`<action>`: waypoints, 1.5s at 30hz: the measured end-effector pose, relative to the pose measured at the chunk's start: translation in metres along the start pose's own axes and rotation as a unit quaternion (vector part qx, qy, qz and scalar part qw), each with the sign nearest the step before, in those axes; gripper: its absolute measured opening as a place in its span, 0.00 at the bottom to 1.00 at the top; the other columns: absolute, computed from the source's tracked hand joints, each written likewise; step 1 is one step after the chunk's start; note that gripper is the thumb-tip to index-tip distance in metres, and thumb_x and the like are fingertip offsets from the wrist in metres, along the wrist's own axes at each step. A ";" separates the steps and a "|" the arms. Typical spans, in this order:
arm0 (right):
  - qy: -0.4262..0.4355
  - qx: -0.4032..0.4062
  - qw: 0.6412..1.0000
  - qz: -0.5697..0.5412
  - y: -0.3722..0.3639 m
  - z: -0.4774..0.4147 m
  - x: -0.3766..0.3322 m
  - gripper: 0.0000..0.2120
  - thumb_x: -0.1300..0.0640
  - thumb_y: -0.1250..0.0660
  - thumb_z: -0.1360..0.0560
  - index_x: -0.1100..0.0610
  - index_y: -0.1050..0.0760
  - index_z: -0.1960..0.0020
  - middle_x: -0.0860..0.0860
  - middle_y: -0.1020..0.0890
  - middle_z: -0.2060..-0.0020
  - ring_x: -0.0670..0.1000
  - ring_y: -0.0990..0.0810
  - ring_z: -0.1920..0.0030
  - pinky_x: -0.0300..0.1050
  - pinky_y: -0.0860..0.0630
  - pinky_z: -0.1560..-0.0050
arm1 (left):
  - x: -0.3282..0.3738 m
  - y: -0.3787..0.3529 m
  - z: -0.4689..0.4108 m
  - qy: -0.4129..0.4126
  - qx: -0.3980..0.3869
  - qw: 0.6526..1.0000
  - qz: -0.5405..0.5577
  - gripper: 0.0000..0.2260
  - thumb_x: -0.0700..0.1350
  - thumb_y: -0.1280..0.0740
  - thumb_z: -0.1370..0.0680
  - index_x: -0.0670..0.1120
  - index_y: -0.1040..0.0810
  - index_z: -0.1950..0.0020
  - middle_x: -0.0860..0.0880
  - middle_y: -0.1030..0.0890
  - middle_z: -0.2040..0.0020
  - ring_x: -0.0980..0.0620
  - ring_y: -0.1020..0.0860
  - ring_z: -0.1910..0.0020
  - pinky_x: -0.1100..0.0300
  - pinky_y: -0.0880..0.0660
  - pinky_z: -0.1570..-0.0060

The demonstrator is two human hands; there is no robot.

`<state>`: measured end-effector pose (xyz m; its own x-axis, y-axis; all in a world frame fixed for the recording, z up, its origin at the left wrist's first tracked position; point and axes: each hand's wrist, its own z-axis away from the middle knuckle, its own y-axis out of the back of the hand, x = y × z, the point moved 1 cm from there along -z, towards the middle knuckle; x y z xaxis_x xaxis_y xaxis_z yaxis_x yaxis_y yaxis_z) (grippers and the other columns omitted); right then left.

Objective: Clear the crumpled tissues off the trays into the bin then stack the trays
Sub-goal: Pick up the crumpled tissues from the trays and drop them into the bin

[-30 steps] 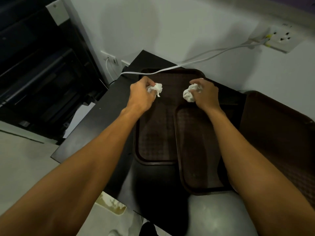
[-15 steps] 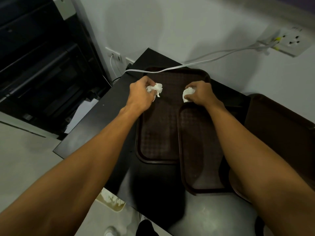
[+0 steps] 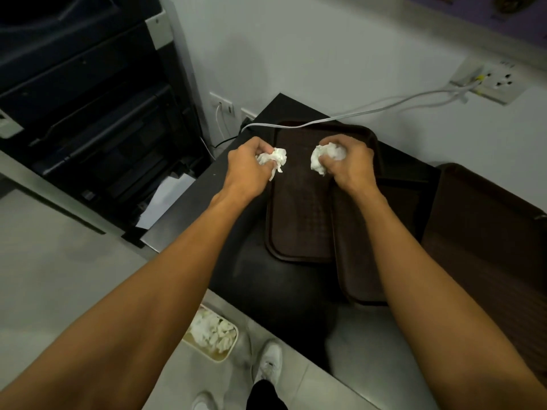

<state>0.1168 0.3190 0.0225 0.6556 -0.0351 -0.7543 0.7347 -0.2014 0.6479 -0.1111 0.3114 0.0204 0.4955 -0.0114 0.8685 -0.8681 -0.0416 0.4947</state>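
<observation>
Two dark brown trays lie on the black table: a far tray (image 3: 299, 208) and a nearer tray (image 3: 355, 261) overlapping its right side. A third brown tray (image 3: 485, 220) sits at the right. My left hand (image 3: 247, 165) grips a crumpled white tissue (image 3: 273, 158) above the far tray's left edge. My right hand (image 3: 350, 164) grips another crumpled tissue (image 3: 322, 156) over the same tray. On the floor below the table stands a cream bin (image 3: 213, 335) holding several crumpled tissues.
A black printer (image 3: 88, 119) stands to the left against the wall. A white cable (image 3: 355, 113) runs from a wall socket (image 3: 488, 82) across the table's far edge. My white shoes (image 3: 269, 362) are beside the bin.
Both hands have lifted slightly with their tissues, and the right one now shows more tissue. The view has tilted down, bringing the bin and shoes into sight.
</observation>
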 end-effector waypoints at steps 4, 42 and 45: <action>0.027 0.032 0.997 -0.059 -0.009 0.053 -0.029 0.13 0.61 0.25 0.29 0.50 0.15 0.47 0.44 0.14 0.50 0.41 0.18 0.49 0.33 0.24 0.44 | -0.007 0.028 0.033 -0.004 0.007 1.000 0.012 0.08 0.41 0.25 0.25 0.47 0.19 0.47 0.55 0.20 0.54 0.61 0.23 0.58 0.78 0.30 0.64; -0.097 -0.266 0.959 -0.007 -0.386 0.382 0.072 0.11 0.62 0.26 0.24 0.52 0.17 0.43 0.48 0.19 0.45 0.46 0.19 0.47 0.21 0.28 0.55 | -0.411 0.067 0.332 0.314 0.115 0.942 0.038 0.06 0.41 0.25 0.25 0.48 0.18 0.51 0.54 0.17 0.58 0.60 0.22 0.63 0.75 0.29 0.64; -0.120 -0.289 0.950 0.019 -0.430 0.385 0.124 0.12 0.62 0.27 0.22 0.53 0.18 0.40 0.47 0.21 0.44 0.46 0.19 0.45 0.20 0.29 0.55 | -0.460 0.037 0.335 0.325 0.106 0.939 0.030 0.06 0.41 0.25 0.25 0.49 0.19 0.51 0.55 0.18 0.59 0.62 0.22 0.64 0.75 0.30 0.65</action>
<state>-0.1844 0.0244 -0.3905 0.6751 -0.2669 -0.6877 0.7305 0.3721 0.5727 -0.3608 -0.0198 -0.3706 0.2624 0.5895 0.7639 -0.8339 -0.2598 0.4869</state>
